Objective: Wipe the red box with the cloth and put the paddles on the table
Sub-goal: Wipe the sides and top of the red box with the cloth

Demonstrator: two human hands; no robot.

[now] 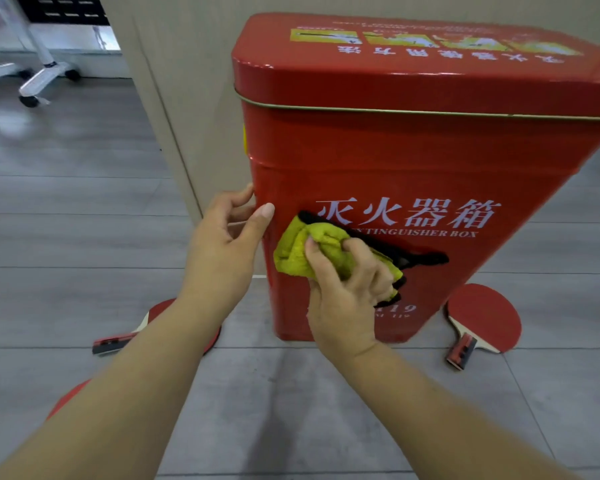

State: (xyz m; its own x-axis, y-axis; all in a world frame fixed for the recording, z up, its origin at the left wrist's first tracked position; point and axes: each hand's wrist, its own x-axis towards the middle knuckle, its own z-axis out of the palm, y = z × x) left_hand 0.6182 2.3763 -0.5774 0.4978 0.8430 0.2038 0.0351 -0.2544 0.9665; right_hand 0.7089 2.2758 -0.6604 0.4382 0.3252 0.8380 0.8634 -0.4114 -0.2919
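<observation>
Head view: wiping step in hand, judging by the layout. Tall red box upright on grey floor against beige wall. Two paddles flat beside its base, not yet tabled; no table visible. Left hand loosely open, steadying box's edge. Right hand clamped on yellow cloth, pressed to box front. Next, probably: more strokes, then paddles up.

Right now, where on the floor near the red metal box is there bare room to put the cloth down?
The grey floor is bare in front of the red metal box, between both forearms. Another free patch lies far left. It is crowded beside the box: one red paddle at its right, another red paddle under the left hand.
</observation>
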